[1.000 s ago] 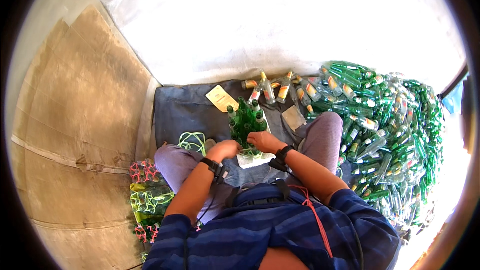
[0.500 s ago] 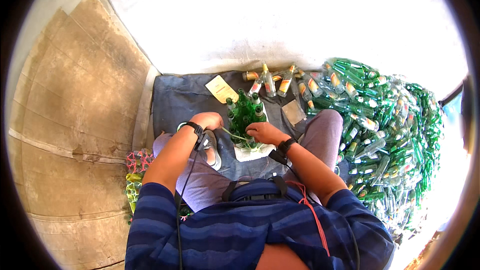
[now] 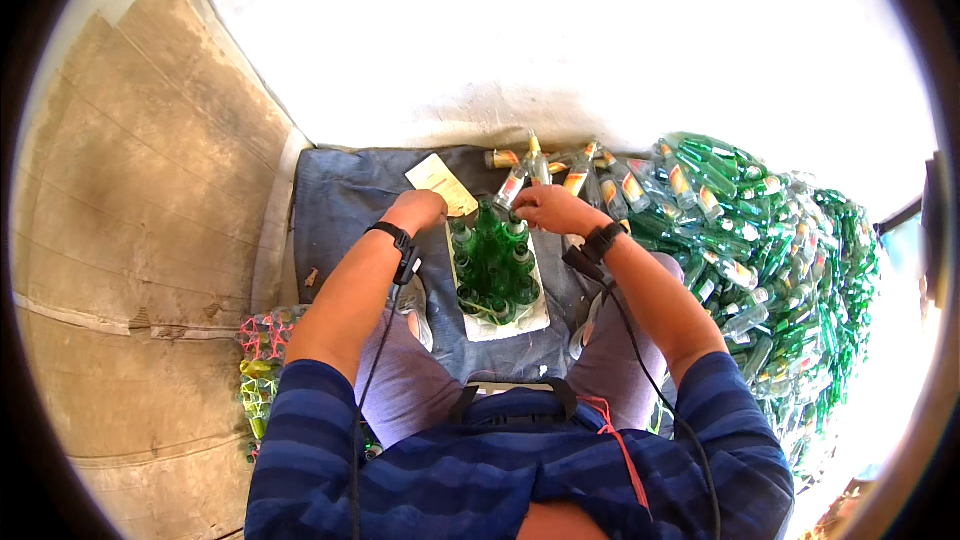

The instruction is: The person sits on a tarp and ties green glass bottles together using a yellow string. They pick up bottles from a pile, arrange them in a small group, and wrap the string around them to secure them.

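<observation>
Nearest, at six o'clock from the bottle cluster, is the seated person's blue striped cloth top [image 3: 430, 485], with a thin red cord [image 3: 627, 460] hanging down it at five o'clock. Pinkish-grey trouser legs [image 3: 405, 390] stretch forward on both sides. At the dial's centre, between the feet, a tight cluster of upright green glass bottles [image 3: 497, 275] stands on a flat white block [image 3: 515, 326], pale green string [image 3: 490, 314] running around its near lower side. At eight to nine o'clock, bottles in pink and yellow netting [image 3: 262, 350] lie beside the leg. At three o'clock a large heap of green and clear glass bottles [image 3: 780, 270] spreads out.

The left hand [image 3: 420, 208] is at ten o'clock, fingers curled in; I cannot tell whether they pinch anything. The right hand [image 3: 546, 208] is at one o'clock, fingertips bunched just beside a bottle neck; their grip is unclear. Beyond, a pale yellow rectangular card [image 3: 440, 183] lies at eleven, and clear glass bottles with orange labels [image 3: 578, 172] at one, before the white wall [image 3: 540, 50].
</observation>
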`<action>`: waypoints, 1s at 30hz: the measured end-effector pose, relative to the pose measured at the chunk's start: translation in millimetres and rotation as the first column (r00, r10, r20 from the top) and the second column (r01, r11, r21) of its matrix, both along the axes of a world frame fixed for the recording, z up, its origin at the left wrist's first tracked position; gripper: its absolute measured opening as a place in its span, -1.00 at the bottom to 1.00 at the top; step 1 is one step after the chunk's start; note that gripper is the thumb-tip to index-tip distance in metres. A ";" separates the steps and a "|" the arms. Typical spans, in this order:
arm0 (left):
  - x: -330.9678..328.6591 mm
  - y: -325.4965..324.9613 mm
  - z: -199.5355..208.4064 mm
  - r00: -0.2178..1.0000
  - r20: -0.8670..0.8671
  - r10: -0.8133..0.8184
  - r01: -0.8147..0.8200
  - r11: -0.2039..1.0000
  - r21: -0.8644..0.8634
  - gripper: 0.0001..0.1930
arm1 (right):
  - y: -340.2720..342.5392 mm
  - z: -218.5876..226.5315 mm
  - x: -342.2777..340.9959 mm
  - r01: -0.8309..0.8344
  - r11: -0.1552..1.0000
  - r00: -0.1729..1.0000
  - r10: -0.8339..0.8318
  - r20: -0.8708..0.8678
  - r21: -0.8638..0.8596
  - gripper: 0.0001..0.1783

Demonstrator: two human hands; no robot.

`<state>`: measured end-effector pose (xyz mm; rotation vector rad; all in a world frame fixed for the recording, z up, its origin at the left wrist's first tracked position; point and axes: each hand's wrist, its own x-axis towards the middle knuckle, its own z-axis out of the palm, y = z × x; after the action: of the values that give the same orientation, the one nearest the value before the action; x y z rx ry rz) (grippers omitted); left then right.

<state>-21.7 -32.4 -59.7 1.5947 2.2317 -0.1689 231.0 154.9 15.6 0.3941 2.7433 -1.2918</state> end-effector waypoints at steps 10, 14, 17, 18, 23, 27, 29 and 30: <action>-6.7 52.7 -10.5 0.999 0.024 0.046 -0.045 0.998 -0.035 -0.85 | 44.7 -72.3 -78.2 0.026 0.997 0.998 -0.030 -0.059 -0.068 -0.65; -7.4 67.4 -7.8 0.998 -0.067 0.011 -0.007 0.998 0.062 -0.83 | 48.0 -99.4 -93.5 0.029 0.999 0.995 -0.033 -0.091 -0.044 -0.62; -8.9 79.5 -7.9 0.997 -0.075 -0.004 0.009 0.998 0.059 -0.82 | 45.1 -113.0 -102.4 0.013 0.999 0.997 -0.017 -0.077 -0.049 -0.58; -6.7 84.8 -5.8 0.998 -0.061 -0.002 0.004 0.999 0.043 -0.81 | 43.3 -116.0 -104.7 0.010 0.998 0.998 -0.013 -0.066 -0.056 -0.57; -3.2 98.6 -8.3 0.997 -0.038 0.061 -0.060 0.998 0.023 -0.78 | 32.2 -133.5 -121.3 0.060 0.990 0.998 -0.062 -0.008 -0.127 -0.45; -4.6 104.1 -1.6 0.990 0.029 0.134 -0.135 0.991 0.003 -0.75 | 32.5 -138.4 -127.9 0.085 0.991 0.996 -0.087 -0.022 -0.104 -0.39; -8.1 103.3 -0.6 0.979 0.091 0.183 -0.185 0.983 0.011 -0.75 | 30.3 -135.8 -128.0 0.093 0.989 0.995 -0.097 -0.027 -0.113 -0.37; -10.0 101.8 -1.6 0.971 0.115 0.207 -0.210 0.978 0.016 -0.74 | 28.2 -132.7 -127.4 0.100 0.986 0.995 -0.103 -0.015 -0.130 -0.37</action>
<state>-31.7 69.4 -61.4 1.3357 2.3024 0.0110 103.6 183.1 -117.1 0.5176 2.6699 -1.4965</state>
